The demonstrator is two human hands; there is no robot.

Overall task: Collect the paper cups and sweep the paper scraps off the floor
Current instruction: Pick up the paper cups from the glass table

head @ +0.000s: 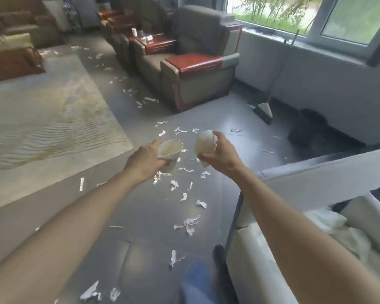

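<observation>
Paper cups fill both hands, held out over the grey floor (145,216) on extended forearms. The left hand (146,159) wraps around a white cup (170,153) whose open mouth faces the camera, seemingly empty. The right hand (219,150) clutches a second cup (203,142), tilted, contents hidden. Paper scraps (185,223) litter the floor beneath. Farther off, more cups (140,36) stand on a side table (160,43); a broom (264,109) leans against the wall.
</observation>
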